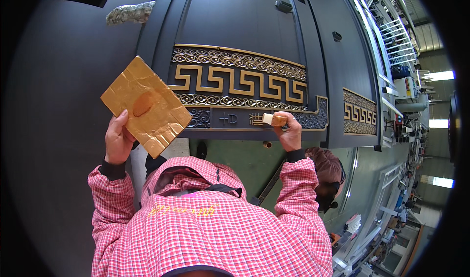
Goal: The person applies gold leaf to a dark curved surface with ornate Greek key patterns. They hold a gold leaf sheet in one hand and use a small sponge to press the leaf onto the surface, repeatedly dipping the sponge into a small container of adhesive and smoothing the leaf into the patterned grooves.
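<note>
My left hand [119,139] grips the lower left edge of a flat gold-coloured board [161,108], thumb on top. The board is creased and bears a wet-looking orange-brown patch near its middle. Pinched in my right hand [291,136] is a small sponge-like block [268,119], pale at its tip and golden-brown behind. Its tip is at a gold raised character [255,120] on the dark door panel [235,12]; whether it touches cannot be made out. Dark raised characters [228,119] sit left of it. Above runs a gold key-pattern relief [239,82] between scrollwork bands.
A second dark panel with a gold relief [360,113] stands to the right. Beside my right arm a person [325,171] crouches low. A wrapped roll [129,13] lies at the upper left. A small brown roll [267,144] is by the panel's lower edge, above the green floor [235,162].
</note>
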A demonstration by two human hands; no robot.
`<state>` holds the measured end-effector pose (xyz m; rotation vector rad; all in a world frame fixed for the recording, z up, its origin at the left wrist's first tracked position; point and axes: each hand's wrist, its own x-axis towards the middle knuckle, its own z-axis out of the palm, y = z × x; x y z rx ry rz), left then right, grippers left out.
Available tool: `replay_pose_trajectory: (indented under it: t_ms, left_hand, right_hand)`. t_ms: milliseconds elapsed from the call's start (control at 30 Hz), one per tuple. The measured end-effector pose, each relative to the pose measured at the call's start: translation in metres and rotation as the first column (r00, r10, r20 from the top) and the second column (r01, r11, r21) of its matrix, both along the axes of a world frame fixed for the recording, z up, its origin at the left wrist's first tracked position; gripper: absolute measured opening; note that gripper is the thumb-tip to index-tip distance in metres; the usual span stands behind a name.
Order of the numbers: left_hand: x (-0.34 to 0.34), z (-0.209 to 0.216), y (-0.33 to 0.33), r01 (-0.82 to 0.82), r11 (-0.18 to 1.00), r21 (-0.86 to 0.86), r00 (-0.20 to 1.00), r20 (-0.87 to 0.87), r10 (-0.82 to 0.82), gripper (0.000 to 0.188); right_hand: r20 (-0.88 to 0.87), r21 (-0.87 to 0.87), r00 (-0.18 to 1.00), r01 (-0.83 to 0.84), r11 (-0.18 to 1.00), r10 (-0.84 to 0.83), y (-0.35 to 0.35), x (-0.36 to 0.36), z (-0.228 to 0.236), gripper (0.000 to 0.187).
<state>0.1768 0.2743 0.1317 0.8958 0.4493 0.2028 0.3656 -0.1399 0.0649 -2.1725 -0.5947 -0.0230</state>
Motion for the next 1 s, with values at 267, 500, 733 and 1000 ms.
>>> replay_pose_trajectory:
  t_ms: [267, 500, 733, 1000]
  left_hand:
    - [0.0, 0.002, 0.0, 0.072, 0.996, -0.047, 0.997, 0.022, -0.071, 0.035]
    - [0.012, 0.003, -0.029, 0.159, 0.987, -0.034, 0.987, -0.009, -0.159, 0.039]
    - [0.012, 0.0, -0.039, 0.304, 0.952, -0.026, 0.952, -0.02, -0.304, 0.045]
    - [0.008, 0.0, -0.045, 0.332, 0.942, 0.038, 0.942, -0.057, -0.33, 0.046]
  right_hand:
    - [0.072, -0.045, 0.997, 0.015, 0.999, -0.012, 0.008, 0.005, 0.026, 0.032]
    - [0.038, 0.187, 0.995, -0.099, 0.978, 0.093, 0.071, -0.002, 0.089, 0.03]
    - [0.164, 0.092, 0.917, -0.381, 0.92, 0.363, 0.142, -0.019, 0.14, 0.037]
    - [0.201, -0.079, 0.835, -0.507, 0.858, 0.512, 0.184, -0.032, 0.147, 0.037]
